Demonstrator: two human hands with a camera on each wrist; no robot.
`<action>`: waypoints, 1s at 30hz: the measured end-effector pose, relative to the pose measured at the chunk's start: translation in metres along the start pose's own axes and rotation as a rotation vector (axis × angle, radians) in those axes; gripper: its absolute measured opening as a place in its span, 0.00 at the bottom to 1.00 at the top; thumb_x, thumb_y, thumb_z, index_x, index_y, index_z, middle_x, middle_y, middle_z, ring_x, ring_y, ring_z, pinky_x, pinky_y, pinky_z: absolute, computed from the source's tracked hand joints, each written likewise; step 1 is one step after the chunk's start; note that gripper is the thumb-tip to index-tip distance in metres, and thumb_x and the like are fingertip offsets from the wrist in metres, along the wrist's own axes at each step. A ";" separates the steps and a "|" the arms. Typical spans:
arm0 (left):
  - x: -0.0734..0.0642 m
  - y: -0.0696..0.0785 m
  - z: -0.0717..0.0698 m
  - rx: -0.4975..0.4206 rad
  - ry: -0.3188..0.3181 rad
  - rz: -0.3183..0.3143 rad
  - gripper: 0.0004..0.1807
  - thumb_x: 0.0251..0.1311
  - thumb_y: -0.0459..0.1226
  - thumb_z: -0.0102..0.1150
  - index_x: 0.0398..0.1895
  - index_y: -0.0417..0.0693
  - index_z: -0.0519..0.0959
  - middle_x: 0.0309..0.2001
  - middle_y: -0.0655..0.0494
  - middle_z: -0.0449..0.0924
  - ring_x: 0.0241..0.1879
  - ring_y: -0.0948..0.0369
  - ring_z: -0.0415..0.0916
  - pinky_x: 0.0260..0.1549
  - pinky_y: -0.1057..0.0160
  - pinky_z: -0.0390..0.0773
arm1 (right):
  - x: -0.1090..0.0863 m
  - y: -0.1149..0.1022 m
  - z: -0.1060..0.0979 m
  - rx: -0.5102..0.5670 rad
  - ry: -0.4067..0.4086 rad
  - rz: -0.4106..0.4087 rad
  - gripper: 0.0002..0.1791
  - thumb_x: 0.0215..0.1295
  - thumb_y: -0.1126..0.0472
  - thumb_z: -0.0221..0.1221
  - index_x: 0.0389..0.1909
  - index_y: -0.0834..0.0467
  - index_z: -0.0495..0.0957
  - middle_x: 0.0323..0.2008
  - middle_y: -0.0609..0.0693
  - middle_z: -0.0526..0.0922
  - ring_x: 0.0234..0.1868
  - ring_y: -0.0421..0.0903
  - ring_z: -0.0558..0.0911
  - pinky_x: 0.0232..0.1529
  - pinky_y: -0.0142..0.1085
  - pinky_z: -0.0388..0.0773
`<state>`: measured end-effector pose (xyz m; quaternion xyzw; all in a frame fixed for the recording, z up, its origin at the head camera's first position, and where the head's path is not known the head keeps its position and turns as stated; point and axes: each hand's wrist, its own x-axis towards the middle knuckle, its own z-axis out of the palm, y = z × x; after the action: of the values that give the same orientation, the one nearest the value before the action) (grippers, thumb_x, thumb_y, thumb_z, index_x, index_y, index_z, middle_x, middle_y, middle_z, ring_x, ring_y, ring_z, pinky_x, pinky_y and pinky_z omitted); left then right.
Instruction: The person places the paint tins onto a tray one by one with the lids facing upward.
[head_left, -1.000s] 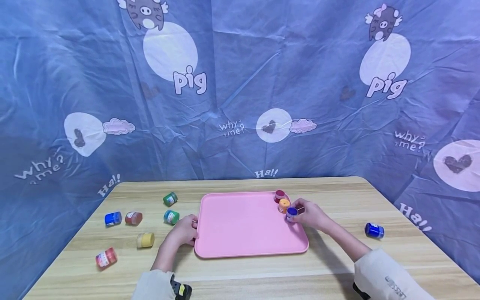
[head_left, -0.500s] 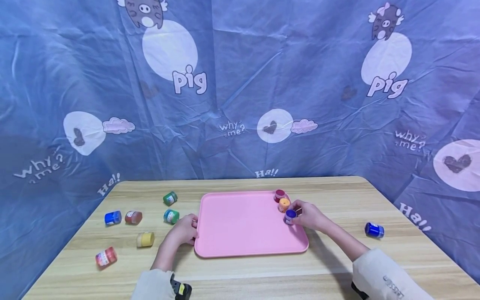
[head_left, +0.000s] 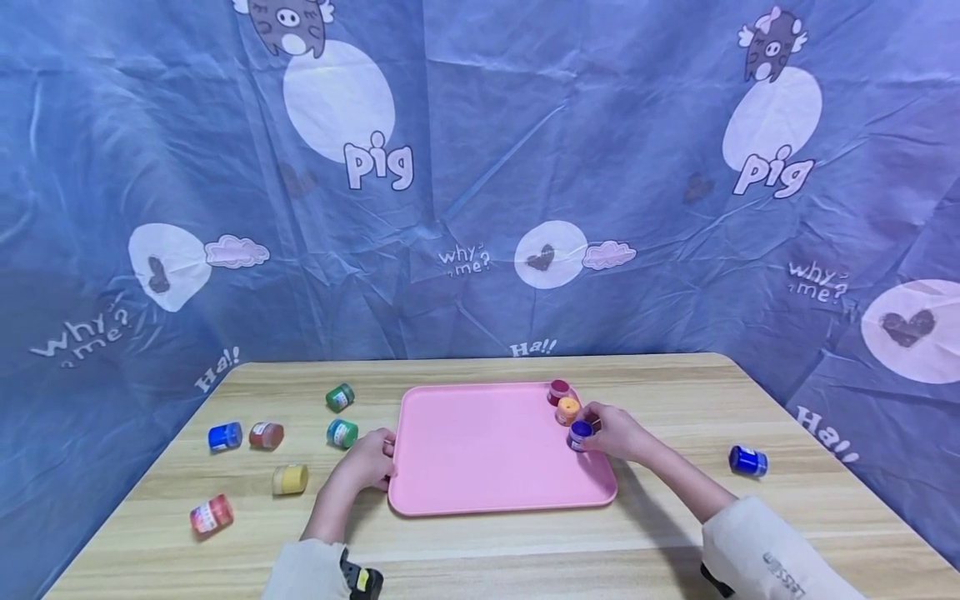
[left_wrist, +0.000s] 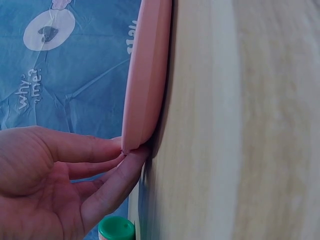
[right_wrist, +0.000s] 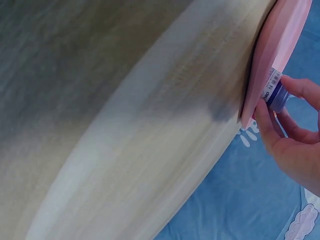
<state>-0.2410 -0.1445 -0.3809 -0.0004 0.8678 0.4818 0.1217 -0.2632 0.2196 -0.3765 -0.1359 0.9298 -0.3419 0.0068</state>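
A pink tray (head_left: 480,450) lies on the wooden table. My left hand (head_left: 370,460) pinches its left rim; in the left wrist view the thumb meets the rim (left_wrist: 145,90) opposite the fingers. With thumb and fingers, my right hand (head_left: 621,433) grips a small paint jar with a violet-blue lid (head_left: 581,429), upright at the tray's right side. The right wrist view shows the jar's white label (right_wrist: 271,85) just inside the tray wall. Behind it, an orange paint jar (head_left: 567,410) and a dark red paint jar (head_left: 558,392) stand in a row along the right rim.
Several paint jars lie on their sides left of the tray, among them a green jar (head_left: 342,433), a yellow jar (head_left: 290,480), a red jar (head_left: 212,515) and a blue jar (head_left: 225,437). Another blue jar (head_left: 748,461) lies far right. A printed blue curtain (head_left: 480,183) hangs behind the table.
My right hand has shifted the violet-blue jar slightly left and toward me, beside the orange jar. The left hand keeps its place at the tray rim.
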 end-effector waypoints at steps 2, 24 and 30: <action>0.000 0.000 0.000 -0.001 0.003 -0.003 0.25 0.45 0.14 0.48 0.52 0.22 0.64 0.36 0.41 0.70 0.29 0.53 0.74 0.25 0.58 0.80 | 0.000 -0.001 0.000 -0.013 0.000 0.002 0.18 0.43 0.71 0.67 0.36 0.70 0.73 0.32 0.55 0.78 0.36 0.53 0.77 0.37 0.40 0.78; -0.001 -0.003 0.001 -0.011 0.001 0.006 0.25 0.44 0.14 0.48 0.50 0.22 0.64 0.35 0.40 0.70 0.29 0.52 0.74 0.25 0.58 0.80 | -0.031 0.026 -0.069 -0.120 0.024 -0.066 0.12 0.44 0.74 0.62 0.33 0.71 0.74 0.30 0.58 0.78 0.33 0.56 0.79 0.32 0.39 0.77; 0.001 -0.003 0.001 -0.001 0.003 0.003 0.25 0.43 0.14 0.48 0.51 0.22 0.64 0.35 0.41 0.69 0.29 0.52 0.74 0.25 0.58 0.80 | -0.046 0.047 -0.093 -0.248 0.078 -0.062 0.10 0.45 0.71 0.62 0.31 0.68 0.76 0.30 0.56 0.79 0.32 0.54 0.78 0.32 0.40 0.76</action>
<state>-0.2415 -0.1458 -0.3843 0.0000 0.8678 0.4823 0.1198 -0.2404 0.3243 -0.3393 -0.1509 0.9599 -0.2292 -0.0568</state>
